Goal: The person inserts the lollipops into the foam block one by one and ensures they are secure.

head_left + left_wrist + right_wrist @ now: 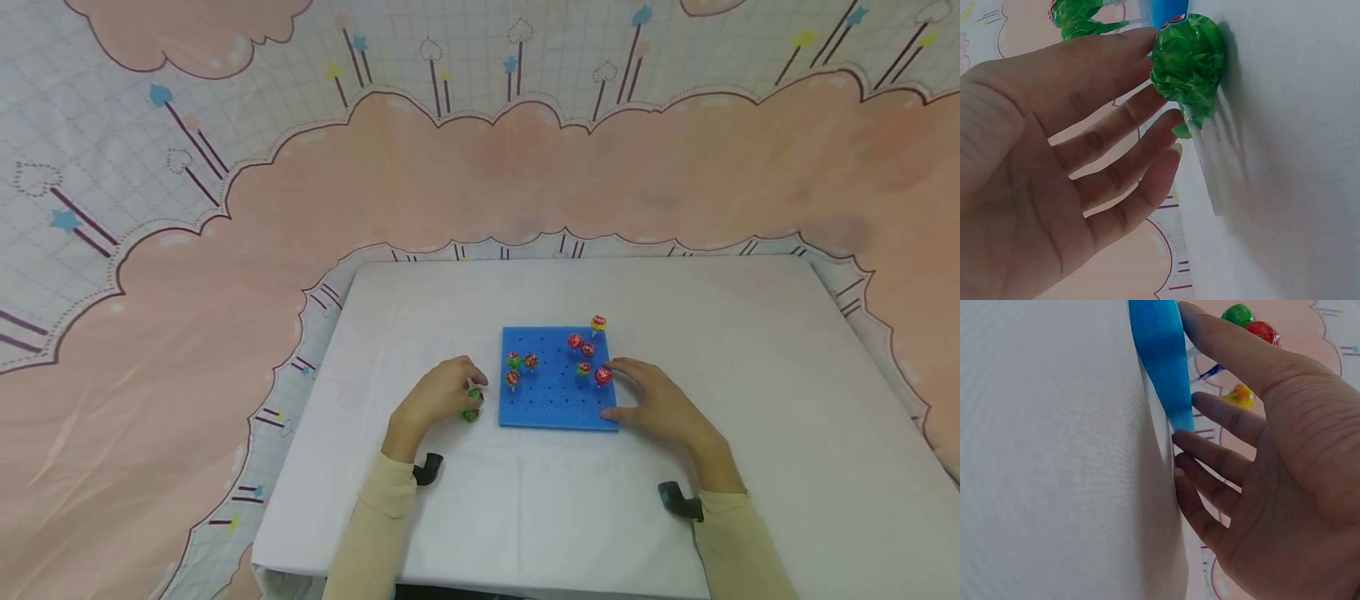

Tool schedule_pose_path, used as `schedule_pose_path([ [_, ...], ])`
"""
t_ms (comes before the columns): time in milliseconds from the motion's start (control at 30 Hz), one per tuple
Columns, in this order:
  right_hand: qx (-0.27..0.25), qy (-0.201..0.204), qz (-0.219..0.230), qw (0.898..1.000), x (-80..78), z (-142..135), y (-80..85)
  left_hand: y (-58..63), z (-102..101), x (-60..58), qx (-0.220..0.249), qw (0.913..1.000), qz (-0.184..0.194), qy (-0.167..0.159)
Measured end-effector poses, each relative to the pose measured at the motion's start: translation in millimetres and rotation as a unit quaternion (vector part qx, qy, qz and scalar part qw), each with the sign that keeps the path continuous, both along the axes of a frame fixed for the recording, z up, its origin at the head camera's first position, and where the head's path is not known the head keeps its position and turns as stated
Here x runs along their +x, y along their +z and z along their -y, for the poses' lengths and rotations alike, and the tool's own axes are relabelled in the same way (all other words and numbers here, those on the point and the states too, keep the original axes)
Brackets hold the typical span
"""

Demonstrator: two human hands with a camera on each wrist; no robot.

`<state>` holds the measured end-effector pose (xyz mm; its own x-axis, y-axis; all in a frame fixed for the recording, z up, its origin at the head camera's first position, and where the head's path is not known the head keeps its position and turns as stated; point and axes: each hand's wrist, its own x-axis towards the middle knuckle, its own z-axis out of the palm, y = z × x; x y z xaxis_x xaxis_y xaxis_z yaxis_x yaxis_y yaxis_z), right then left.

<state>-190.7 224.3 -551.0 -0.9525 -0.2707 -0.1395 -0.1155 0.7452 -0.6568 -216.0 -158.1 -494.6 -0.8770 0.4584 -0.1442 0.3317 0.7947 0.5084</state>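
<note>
My left hand [435, 396] pinches a lollipop [1188, 59] in green wrapping between thumb and index finger, left of the blue board [551, 417]. Its white stick [1204, 162] slants down beside the white tabletop. Another green-and-red lollipop top [471, 414] shows below the thumb in the head view; whether it is a separate lollipop I cannot tell. The other left fingers spread loosely. Against the board's right edge rests my right hand [663, 404], thumb at the near corner and index finger farther up. Several lollipops [531, 361] stand upright in the board's holes.
The board is pierced with rows of small holes. A red lollipop [603, 377] stands close to the right index finger, and a yellow-and-red one [597, 323] at the far right corner. White cloth covers the table [420, 308]; a patterned cloth [562, 175] hangs behind.
</note>
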Motion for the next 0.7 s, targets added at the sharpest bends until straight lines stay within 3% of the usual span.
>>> schedule_pose_path([
  [400,-0.003,0.0,-0.001,1.0,0.1,1,1.0,-6.7,-5,2.7,-0.008,0.9997,0.017,0.015],
  [700,-0.004,-0.001,-0.001,1.0,0.8,0,1.8,-12.1,-8,2.4,-0.02,0.9998,-0.005,0.0],
])
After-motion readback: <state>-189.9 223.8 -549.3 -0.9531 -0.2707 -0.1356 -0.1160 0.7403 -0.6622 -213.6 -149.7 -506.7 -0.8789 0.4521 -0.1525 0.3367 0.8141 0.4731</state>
